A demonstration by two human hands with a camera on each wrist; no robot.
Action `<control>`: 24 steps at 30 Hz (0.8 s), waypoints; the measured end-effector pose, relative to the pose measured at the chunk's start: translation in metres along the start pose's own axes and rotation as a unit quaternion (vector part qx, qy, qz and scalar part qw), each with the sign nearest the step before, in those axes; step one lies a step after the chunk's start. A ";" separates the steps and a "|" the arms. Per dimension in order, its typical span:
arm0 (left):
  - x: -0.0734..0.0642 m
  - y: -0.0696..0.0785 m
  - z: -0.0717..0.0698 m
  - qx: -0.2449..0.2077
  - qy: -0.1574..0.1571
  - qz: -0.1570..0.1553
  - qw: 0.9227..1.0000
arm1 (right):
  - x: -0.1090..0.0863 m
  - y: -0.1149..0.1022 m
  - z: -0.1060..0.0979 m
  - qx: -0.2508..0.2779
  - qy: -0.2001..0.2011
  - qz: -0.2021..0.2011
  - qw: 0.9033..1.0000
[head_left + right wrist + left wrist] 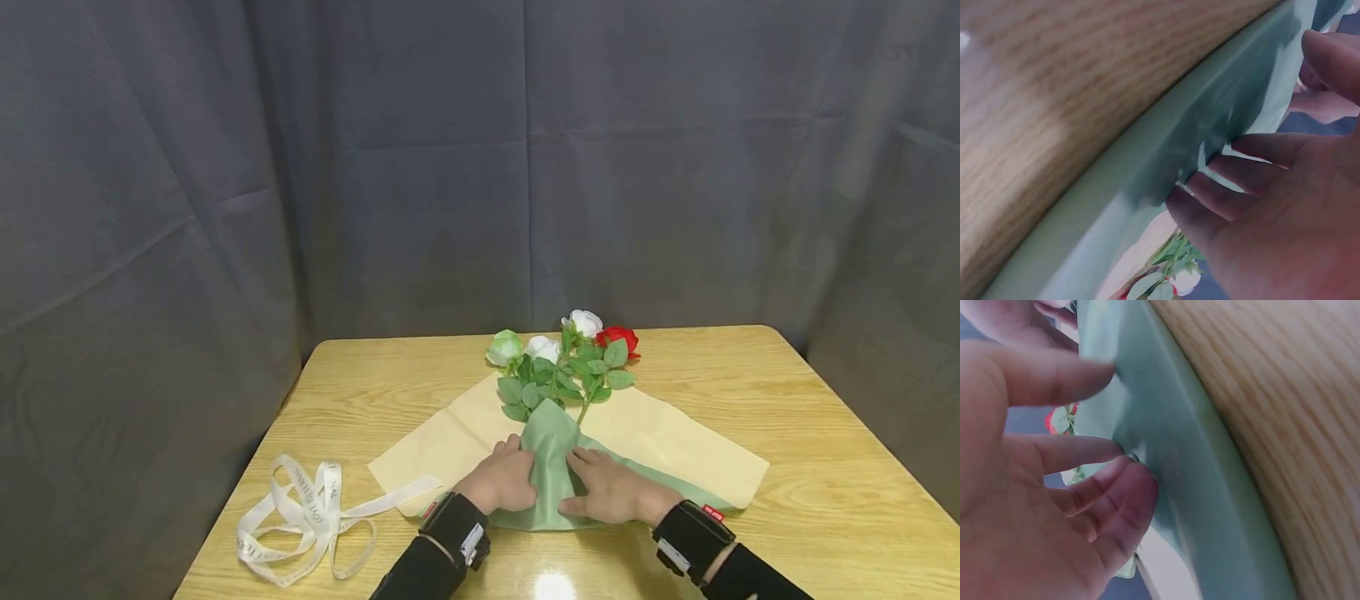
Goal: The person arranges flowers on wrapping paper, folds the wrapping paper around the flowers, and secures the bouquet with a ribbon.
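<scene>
A sheet of green wrapping paper (553,442) is folded up over the lower stems of several artificial roses, its pointed tip lying on their leaves (562,379). Beneath it spreads cream wrapping paper (465,433). My left hand (498,479) presses the green fold from the left, thumb apart from the bent fingers (1085,450). From the right, my right hand (611,490) presses the same fold with spread, nearly straight fingers (1229,187). Two white roses (582,322), a red rose (619,340) and a pale green rose (506,347) stick out beyond the paper; the lower stems are hidden.
A loosely looped white ribbon (318,508) with printed lettering lies at the left of the wooden table (817,467), one end reaching the cream paper. Dark grey curtains (427,192) hang behind the table and along both sides.
</scene>
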State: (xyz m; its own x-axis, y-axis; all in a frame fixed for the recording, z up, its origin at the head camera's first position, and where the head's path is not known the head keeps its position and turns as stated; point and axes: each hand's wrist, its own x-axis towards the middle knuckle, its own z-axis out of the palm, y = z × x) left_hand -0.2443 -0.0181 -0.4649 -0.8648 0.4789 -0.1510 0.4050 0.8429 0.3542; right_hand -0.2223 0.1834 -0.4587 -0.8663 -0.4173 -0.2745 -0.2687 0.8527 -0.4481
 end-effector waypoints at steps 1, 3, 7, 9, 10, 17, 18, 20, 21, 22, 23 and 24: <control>0.000 0.000 0.000 -0.016 -0.002 -0.001 1.000 | 0.000 0.000 0.000 0.002 0.005 -0.003 1.000; 0.001 -0.001 0.002 -0.024 -0.006 -0.003 1.000 | 0.000 -0.002 0.000 -0.013 0.003 -0.008 1.000; -0.004 0.002 0.004 0.010 -0.017 -0.013 1.000 | -0.004 -0.003 0.004 -0.061 -0.007 -0.007 0.998; -0.008 0.004 0.004 0.038 -0.024 -0.018 0.999 | -0.006 -0.003 0.007 -0.072 -0.011 0.000 0.997; -0.010 0.005 0.003 0.048 -0.027 -0.021 0.998 | -0.007 -0.003 0.008 -0.074 -0.012 0.003 0.997; -0.021 0.010 -0.005 0.095 -0.053 -0.027 0.994 | -0.006 0.000 0.011 -0.101 -0.025 -0.005 0.995; -0.021 0.010 -0.005 0.097 -0.052 -0.025 0.994 | -0.005 0.000 0.011 -0.098 -0.026 -0.006 0.995; -0.021 0.010 -0.005 0.096 -0.054 -0.024 0.994 | -0.006 0.000 0.009 -0.086 -0.015 -0.010 0.996; -0.021 0.010 -0.005 0.095 -0.054 -0.023 0.994 | -0.006 0.000 0.008 -0.082 -0.007 -0.014 0.997; -0.021 0.010 -0.005 0.091 -0.055 -0.023 0.994 | -0.006 -0.001 0.007 -0.078 0.004 -0.020 0.997; -0.021 0.009 -0.005 0.086 -0.055 -0.024 0.995 | -0.007 -0.001 0.007 -0.077 0.010 -0.024 0.997; -0.021 0.009 -0.005 0.082 -0.055 -0.023 0.995 | -0.008 -0.002 0.006 -0.080 0.018 -0.030 0.996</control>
State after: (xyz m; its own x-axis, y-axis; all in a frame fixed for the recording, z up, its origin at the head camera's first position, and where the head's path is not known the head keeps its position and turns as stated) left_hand -0.2238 -0.0221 -0.4542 -0.8493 0.4553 -0.2671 0.4163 0.8888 0.1914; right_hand -0.2121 0.1829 -0.4608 -0.8606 -0.4595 -0.2198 -0.3812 0.8672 -0.3206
